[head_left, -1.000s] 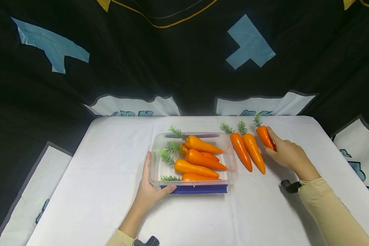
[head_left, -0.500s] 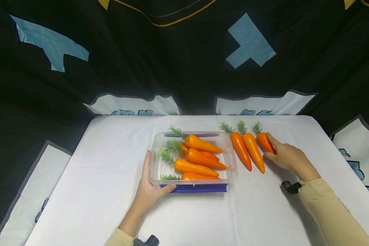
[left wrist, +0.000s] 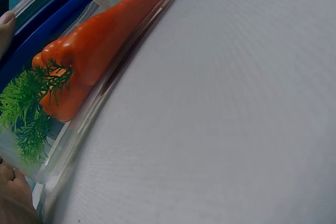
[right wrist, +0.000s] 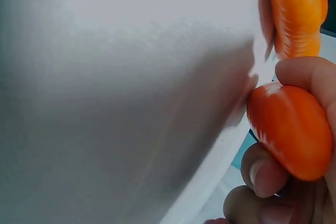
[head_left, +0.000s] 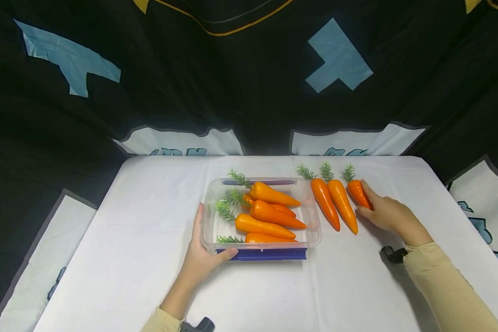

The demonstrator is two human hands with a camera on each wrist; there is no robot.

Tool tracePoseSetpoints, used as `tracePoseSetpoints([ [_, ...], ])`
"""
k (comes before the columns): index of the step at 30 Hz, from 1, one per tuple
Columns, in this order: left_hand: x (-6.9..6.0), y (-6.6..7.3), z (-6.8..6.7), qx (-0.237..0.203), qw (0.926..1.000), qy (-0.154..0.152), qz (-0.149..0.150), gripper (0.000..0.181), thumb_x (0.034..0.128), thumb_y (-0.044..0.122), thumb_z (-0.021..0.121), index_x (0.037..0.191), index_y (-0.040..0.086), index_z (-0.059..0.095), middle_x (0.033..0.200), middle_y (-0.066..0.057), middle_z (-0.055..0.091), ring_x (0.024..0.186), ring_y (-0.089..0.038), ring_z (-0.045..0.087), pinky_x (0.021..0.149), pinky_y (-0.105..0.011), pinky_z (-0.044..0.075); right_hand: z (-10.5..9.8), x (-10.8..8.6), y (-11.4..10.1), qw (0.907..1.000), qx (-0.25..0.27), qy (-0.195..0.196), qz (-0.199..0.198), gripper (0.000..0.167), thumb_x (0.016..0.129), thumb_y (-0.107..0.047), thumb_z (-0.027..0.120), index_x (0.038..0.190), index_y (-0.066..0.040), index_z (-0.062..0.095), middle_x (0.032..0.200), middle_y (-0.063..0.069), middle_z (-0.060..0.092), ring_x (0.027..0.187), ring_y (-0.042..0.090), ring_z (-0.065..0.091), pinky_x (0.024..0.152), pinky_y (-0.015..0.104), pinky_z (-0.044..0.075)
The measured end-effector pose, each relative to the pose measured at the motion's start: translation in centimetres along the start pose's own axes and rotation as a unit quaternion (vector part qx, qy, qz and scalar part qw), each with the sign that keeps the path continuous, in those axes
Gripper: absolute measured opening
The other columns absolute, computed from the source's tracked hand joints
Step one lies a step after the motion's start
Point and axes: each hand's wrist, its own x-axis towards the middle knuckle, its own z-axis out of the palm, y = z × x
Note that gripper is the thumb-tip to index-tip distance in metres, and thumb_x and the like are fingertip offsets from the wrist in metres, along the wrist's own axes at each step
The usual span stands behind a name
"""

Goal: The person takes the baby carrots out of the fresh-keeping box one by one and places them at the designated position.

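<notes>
A clear plastic food container (head_left: 314,233) with blue clasps holds several orange toy carrots (head_left: 269,226) with green leafy tops. My left hand (head_left: 203,263) grips its near left corner, thumb over the front clasp and fingers along the left wall. To the right of the container, my right hand (head_left: 392,214) pinches a carrot (head_left: 358,192), its leaves pointing away from me. In the right wrist view, thumb and fingers wrap the tip end of this carrot (right wrist: 289,129). Two other carrots, one nearer the container (head_left: 325,203) and one beside it (head_left: 342,207), lie on the cloth.
A white cloth (head_left: 124,267) covers the table. Behind its far edge hangs a dark curtain (head_left: 216,92) with blue patches. Wrist cameras sit at both sleeves, the right one (head_left: 392,253) near the tabletop.
My right hand's carrot has come slightly toward me and settled beside the two loose carrots, mostly in the first half second. My left hand and the container stay in place.
</notes>
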Motion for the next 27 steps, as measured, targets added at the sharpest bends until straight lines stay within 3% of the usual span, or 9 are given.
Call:
tracePoseSetpoints([
  [7, -0.02, -0.17, 0.0, -0.005, 1.0, -0.003, -0.002, 0.129, 0.07, 0.02, 0.091, 0.16, 0.033, -0.001, 0.168, 0.004, 0.004, 0.154, -0.032, 0.011, 0.119, -0.067, 0.014, 0.44, -0.09, 0.07, 0.9997, 0.009, -0.02, -0.008, 0.102, 0.096, -0.066, 0.042, 0.157, -0.006, -0.013, 0.138, 0.043, 0.043, 0.116, 0.056, 0.055, 0.092, 0.074, 0.044],
  [13, 0.01, -0.29, -0.01, -0.011, 0.9999, -0.004, -0.002, 0.13, 0.0699, 0.019, 0.091, 0.16, 0.034, -0.001, 0.168, 0.004, 0.005, 0.154, -0.032, 0.012, 0.12, -0.067, 0.014, 0.87, -0.17, 0.09, 0.9991, 0.013, -0.038, -0.011, 0.105, 0.097, -0.066, 0.04, 0.153, -0.005, -0.025, 0.138, 0.043, 0.044, 0.115, 0.054, 0.057, 0.092, 0.072, 0.045],
  [18, 0.02, -0.33, -0.01, -0.009, 1.0, -0.003, -0.002, 0.13, 0.0701, 0.019, 0.091, 0.16, 0.035, -0.001, 0.168, 0.003, 0.005, 0.154, -0.032, 0.012, 0.12, -0.066, 0.014, 0.99, -0.17, 0.09, 0.9992, 0.009, -0.038, -0.006, 0.106, 0.096, -0.068, 0.039, 0.152, -0.005, -0.025, 0.136, 0.043, 0.045, 0.112, 0.053, 0.059, 0.09, 0.071, 0.047],
  [27, 0.03, -0.38, 0.0, -0.01, 0.9999, -0.003, 0.002, 0.129, 0.0708, 0.019, 0.09, 0.16, 0.036, -0.001, 0.168, 0.003, 0.005, 0.154, -0.032, 0.013, 0.12, -0.066, 0.014, 0.67, -0.15, 0.3, 0.9995, -0.012, -0.026, 0.01, 0.101, 0.094, -0.076, 0.021, 0.153, -0.005, -0.022, 0.139, 0.045, 0.04, 0.116, 0.059, 0.053, 0.089, 0.073, 0.046],
])
